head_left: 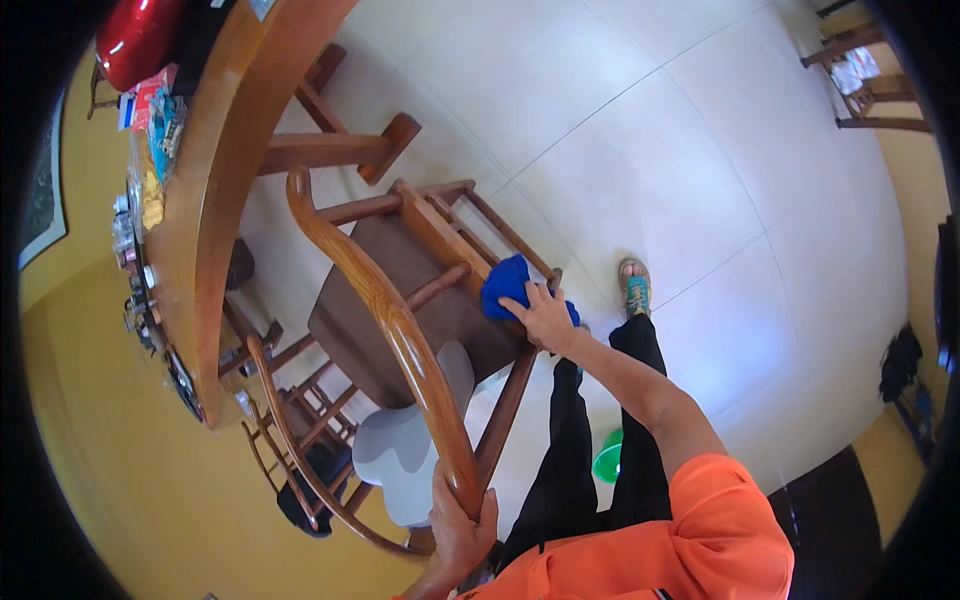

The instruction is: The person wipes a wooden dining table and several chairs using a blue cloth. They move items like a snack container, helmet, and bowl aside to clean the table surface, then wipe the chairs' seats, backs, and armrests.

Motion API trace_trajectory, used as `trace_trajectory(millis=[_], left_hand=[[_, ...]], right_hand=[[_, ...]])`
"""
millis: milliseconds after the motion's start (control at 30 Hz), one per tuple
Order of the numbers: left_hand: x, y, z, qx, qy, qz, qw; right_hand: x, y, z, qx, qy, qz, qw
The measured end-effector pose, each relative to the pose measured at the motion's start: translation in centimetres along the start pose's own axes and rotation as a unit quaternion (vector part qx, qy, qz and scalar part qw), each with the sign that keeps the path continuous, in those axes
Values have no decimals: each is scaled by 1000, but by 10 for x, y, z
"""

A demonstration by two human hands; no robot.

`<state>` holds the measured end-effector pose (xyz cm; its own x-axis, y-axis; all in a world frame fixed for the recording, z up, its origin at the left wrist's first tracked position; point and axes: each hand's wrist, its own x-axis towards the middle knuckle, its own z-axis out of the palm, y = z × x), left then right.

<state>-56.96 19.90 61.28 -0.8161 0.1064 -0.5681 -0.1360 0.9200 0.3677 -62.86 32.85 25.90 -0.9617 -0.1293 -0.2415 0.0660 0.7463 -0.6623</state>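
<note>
A wooden armchair [400, 330] with a curved, glossy top rail and a brown seat stands tilted in the view before me. My left hand [462, 530] is wrapped round the lower end of its curved rail. With my right hand [545, 318] I press a bunched blue cloth [508, 285] against the wooden edge of the seat frame, near a front leg. The fingers lie over the cloth, and part of it sticks out on both sides of the hand.
A curved wooden table [215, 200] at left carries packets and small jars. Below it stand another wooden chair [300, 440] and a grey rounded stool-like piece [400, 450]. A green basin [608, 458] is by my legs. More wooden furniture [875, 85] stands at far right.
</note>
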Motion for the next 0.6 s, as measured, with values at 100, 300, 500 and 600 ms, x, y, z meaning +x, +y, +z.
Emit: trace_trajectory(millis=[100, 300, 500, 600], left_hand=[[-6, 2, 2, 59, -5, -31, 998], [-5, 1, 3, 109, 8, 23, 994], [-29, -17, 23, 127, 37, -27, 991], [-12, -9, 10, 199, 75, 94, 973]], right_hand=[[36, -8, 2, 69, -1, 17, 997], [134, 2, 8, 210, 46, 88, 973], [236, 2, 1, 93, 47, -7, 995], [276, -2, -3, 194, 85, 1, 977]])
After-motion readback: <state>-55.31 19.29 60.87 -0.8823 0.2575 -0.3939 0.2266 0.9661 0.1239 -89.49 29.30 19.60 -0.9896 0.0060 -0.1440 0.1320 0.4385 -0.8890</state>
